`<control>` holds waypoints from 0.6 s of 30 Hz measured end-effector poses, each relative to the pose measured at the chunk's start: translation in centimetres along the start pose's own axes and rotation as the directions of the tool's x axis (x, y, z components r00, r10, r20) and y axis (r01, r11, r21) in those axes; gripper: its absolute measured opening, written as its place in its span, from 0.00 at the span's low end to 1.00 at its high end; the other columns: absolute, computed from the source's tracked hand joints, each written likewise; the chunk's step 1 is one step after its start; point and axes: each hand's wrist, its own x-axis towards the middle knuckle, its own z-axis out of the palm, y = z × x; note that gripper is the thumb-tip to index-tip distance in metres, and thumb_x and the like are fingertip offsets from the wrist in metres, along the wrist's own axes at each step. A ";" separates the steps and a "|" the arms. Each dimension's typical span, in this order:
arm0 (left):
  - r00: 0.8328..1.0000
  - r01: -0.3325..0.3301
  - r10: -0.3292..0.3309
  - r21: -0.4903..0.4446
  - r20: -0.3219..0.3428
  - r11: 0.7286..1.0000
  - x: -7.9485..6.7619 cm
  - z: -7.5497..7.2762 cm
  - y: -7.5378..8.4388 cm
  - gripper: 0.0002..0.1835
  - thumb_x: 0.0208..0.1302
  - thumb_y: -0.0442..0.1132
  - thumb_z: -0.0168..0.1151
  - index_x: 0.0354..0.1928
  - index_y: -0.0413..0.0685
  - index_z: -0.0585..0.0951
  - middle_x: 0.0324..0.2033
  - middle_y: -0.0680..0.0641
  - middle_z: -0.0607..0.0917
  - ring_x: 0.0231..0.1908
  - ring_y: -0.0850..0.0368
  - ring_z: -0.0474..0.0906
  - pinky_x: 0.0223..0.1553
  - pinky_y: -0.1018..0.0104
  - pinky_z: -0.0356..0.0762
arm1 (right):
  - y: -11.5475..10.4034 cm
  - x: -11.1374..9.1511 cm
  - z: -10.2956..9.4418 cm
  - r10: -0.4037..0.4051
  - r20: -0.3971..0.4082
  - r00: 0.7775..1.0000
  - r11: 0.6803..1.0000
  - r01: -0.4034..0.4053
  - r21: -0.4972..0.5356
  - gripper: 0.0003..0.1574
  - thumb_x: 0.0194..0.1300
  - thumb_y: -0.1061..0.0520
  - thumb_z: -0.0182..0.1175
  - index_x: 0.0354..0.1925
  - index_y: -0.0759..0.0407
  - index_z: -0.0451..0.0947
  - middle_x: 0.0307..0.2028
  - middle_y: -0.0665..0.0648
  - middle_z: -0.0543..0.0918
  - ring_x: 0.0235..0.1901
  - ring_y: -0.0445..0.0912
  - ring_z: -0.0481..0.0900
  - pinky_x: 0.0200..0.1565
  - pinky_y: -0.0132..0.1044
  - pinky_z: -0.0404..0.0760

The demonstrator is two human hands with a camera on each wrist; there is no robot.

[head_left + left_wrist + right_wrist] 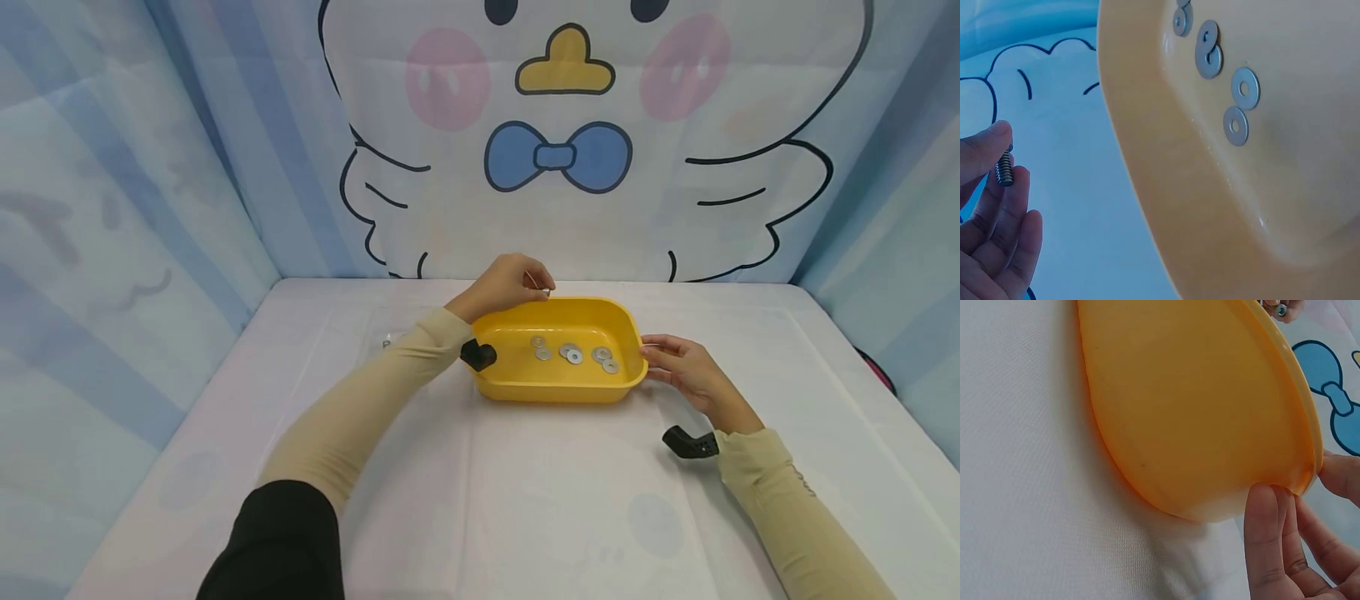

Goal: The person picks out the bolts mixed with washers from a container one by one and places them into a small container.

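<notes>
Between thumb and fingers, my left hand (512, 282) pinches a small metal bolt (1004, 169), its threaded shank pointing down in the left wrist view. That hand is just above the far edge of a yellow plastic tray (555, 392). Several flat metal washers (1235, 125) lie on the tray's floor, some overlapping. My right hand (690, 375) grips the tray's right end, thumb at the rim and fingers against the outer wall in the right wrist view. The tray sits at the back middle of the table.
Left of the tray, partly hidden behind my left forearm, a clear container (378, 321) with a small dark piece shows on the white-covered table (555, 492). A printed curtain (555, 225) hangs right behind the table's far edge.
</notes>
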 end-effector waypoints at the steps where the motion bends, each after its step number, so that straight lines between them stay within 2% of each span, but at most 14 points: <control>1: 1.000 0.001 -0.001 0.004 -0.004 1.000 -0.2 -0.2 -0.1 0.07 0.60 0.36 0.64 0.41 0.45 0.84 0.39 0.48 0.85 0.39 0.57 0.80 0.46 0.71 0.79 | 0.0 0.0 0.0 0.000 -0.002 1.000 1.000 0.000 0.003 0.39 0.64 0.47 0.59 0.64 0.67 0.60 0.36 0.35 0.78 0.37 0.30 0.78 0.42 0.25 0.81; 8: 0.999 -0.031 0.033 0.033 -0.041 0.999 -1.8 -1.5 -0.4 0.08 0.60 0.36 0.64 0.41 0.45 0.84 0.39 0.47 0.85 0.39 0.57 0.79 0.48 0.69 0.78 | 0.0 -0.1 0.0 0.005 -0.001 1.000 1.000 -0.005 -0.024 0.41 0.64 0.45 0.58 0.65 0.67 0.58 0.37 0.34 0.77 0.38 0.30 0.77 0.43 0.24 0.81; 18: 0.994 -0.051 0.055 0.047 -0.089 0.998 -4.3 -3.0 -1.2 0.09 0.59 0.35 0.65 0.41 0.42 0.83 0.40 0.46 0.85 0.40 0.55 0.80 0.50 0.68 0.79 | -0.2 -0.1 0.3 0.011 -0.003 1.000 1.000 -0.011 -0.003 0.38 0.65 0.48 0.58 0.64 0.67 0.59 0.36 0.36 0.77 0.37 0.31 0.77 0.42 0.25 0.81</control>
